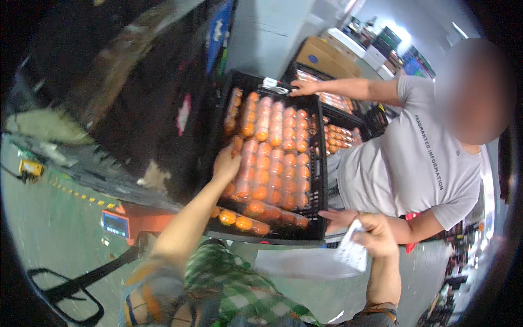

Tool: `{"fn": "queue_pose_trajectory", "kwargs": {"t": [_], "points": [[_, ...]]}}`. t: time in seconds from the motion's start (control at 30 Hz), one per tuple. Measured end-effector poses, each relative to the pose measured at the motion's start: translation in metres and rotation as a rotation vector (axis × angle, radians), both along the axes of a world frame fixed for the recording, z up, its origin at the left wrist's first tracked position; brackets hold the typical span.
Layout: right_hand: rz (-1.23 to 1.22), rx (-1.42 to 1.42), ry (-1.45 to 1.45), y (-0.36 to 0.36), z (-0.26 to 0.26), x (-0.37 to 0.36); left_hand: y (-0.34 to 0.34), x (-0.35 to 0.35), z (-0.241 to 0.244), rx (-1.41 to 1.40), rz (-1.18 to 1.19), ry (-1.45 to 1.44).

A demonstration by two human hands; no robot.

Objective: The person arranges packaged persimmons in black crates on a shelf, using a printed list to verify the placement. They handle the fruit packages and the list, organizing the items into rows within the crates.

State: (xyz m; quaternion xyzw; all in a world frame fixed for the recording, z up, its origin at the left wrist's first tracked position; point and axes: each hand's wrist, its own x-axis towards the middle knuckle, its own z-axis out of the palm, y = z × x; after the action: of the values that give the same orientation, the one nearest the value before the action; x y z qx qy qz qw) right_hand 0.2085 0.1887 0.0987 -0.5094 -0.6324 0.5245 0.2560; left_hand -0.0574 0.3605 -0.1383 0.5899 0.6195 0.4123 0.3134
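A black plastic crate [320,180] in front of me holds rows of orange round fruit in clear tube packs [261,175]. My left hand [229,161] reaches into the crate's left side, its fingers at one of the packs; whether they grip it cannot be told. My right hand [374,235], off the crate's near right corner, holds a white paper slip [352,249] bearing print. Across the crate's far rim, by a white object [276,86], lies a co-worker's hand [304,87]. The co-worker's other hand [337,220] is at the right rim, close behind my slip.
A co-worker in a grey shirt [396,163] stands at the right. More crates of packed fruit [341,137] and a cardboard box [322,55] are beyond. An orange pallet jack [143,220] with a black handle [94,274] is at lower left, beside a large dark stack [143,102].
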Motion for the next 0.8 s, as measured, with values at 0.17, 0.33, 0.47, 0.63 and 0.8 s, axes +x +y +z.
{"fn": "queue_pose_trajectory", "kwargs": {"t": [0.17, 0.33, 0.47, 0.63, 0.8], "points": [[-0.159, -0.134, -0.418, 0.030, 0.040, 0.039, -0.093, -0.014, 0.050, -0.055, -0.670, 0.106], [-0.176, -0.085, -0.287, 0.048, 0.060, 0.023, -0.111, -0.056, 0.052, 0.142, -0.924, 0.294], [-0.081, -0.179, -0.305, 0.062, 0.042, -0.017, -0.109, -0.092, 0.040, 0.262, -0.978, 0.691], [0.310, -0.219, -0.600, 0.090, -0.032, -0.080, -0.072, -0.147, 0.035, 0.362, -1.087, 0.775], [0.315, 0.048, -0.839, 0.091, -0.094, -0.090, -0.051, -0.193, 0.039, 0.341, -0.925, 0.926]]}}
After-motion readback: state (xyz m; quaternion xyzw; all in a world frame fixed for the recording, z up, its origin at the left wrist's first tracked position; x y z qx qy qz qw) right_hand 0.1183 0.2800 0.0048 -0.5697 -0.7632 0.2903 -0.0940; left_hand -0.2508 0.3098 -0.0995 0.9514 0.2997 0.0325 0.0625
